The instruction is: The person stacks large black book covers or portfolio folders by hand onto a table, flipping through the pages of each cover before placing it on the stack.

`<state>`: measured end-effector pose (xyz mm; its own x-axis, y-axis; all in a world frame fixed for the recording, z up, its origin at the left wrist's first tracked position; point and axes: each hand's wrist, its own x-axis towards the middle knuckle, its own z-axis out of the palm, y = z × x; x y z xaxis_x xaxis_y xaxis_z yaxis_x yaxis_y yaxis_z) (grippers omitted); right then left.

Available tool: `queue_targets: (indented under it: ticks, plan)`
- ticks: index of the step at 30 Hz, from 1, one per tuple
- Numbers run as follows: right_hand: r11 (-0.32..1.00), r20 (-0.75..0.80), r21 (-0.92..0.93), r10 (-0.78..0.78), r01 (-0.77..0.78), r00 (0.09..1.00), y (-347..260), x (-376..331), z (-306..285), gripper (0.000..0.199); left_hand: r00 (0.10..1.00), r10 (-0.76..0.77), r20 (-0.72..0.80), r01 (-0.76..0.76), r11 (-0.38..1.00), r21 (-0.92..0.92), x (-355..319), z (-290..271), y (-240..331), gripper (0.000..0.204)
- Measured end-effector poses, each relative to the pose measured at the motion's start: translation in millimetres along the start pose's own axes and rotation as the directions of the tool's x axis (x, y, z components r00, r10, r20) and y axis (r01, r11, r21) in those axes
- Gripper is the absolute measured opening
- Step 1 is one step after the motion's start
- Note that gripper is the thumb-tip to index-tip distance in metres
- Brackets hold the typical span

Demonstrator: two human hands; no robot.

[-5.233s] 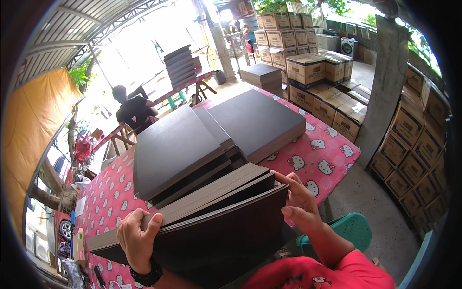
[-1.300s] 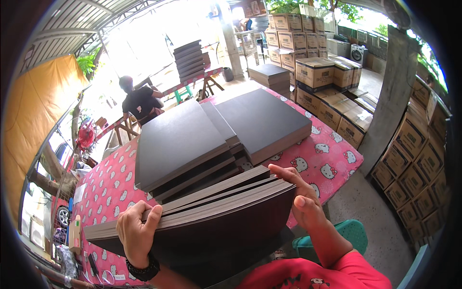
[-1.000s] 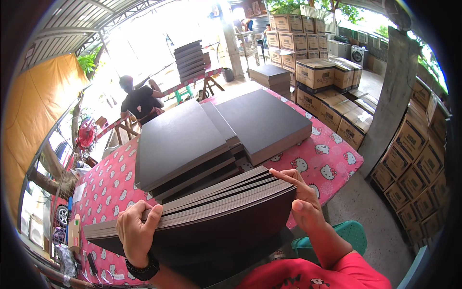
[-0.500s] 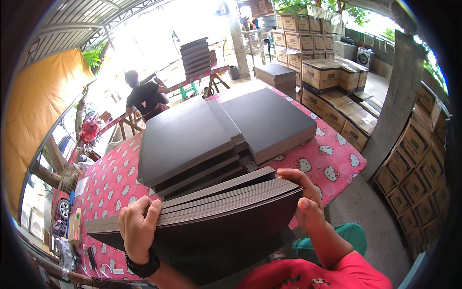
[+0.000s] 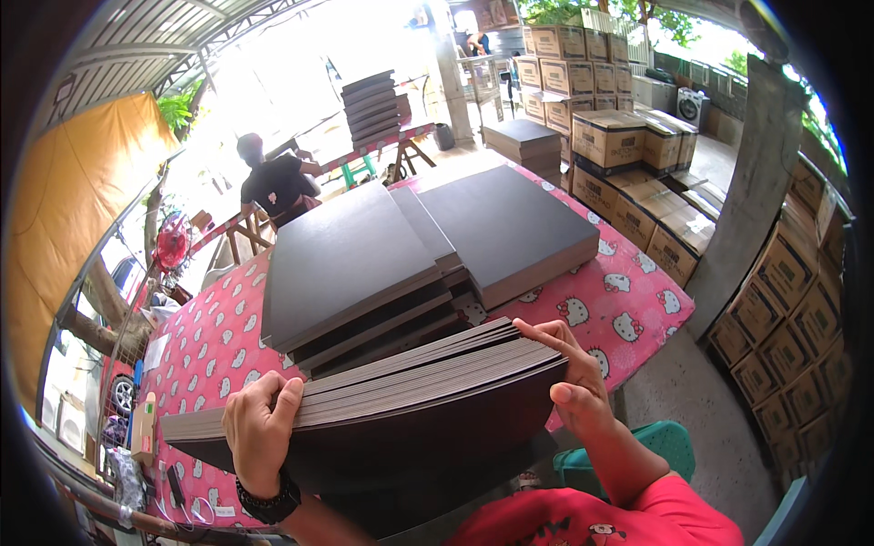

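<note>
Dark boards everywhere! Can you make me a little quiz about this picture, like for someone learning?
1. True or false: both hands grip the bundle of dark boards.
2. The left hand holds which end of the bundle? A) the person's left end B) the right end C) the middle
3. What pattern covers the pink tablecloth?

Key:
1. True; the right hand clasps the other end.
2. A
3. White cartoon cats.
</note>
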<state>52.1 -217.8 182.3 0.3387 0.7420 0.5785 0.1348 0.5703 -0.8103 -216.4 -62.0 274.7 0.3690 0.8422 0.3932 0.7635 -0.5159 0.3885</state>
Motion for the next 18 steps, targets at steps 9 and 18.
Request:
queue_targets:
  ticks: [9, 18]
  plan:
    - [0.992, -0.004, 0.115, 0.048, -0.047, 0.999, -0.6, 4.4, 3.3, 0.067, 1.000, -0.024, 0.011, 0.024, 1.000, -0.006, 1.7, 0.2, -1.1, 0.038]
    - [0.993, 0.044, 0.097, 0.065, -0.069, 0.997, -0.6, 10.4, -1.7, 0.076, 1.000, -0.005, -0.006, 0.005, 1.000, -0.009, 5.1, 2.4, 0.1, 0.038]
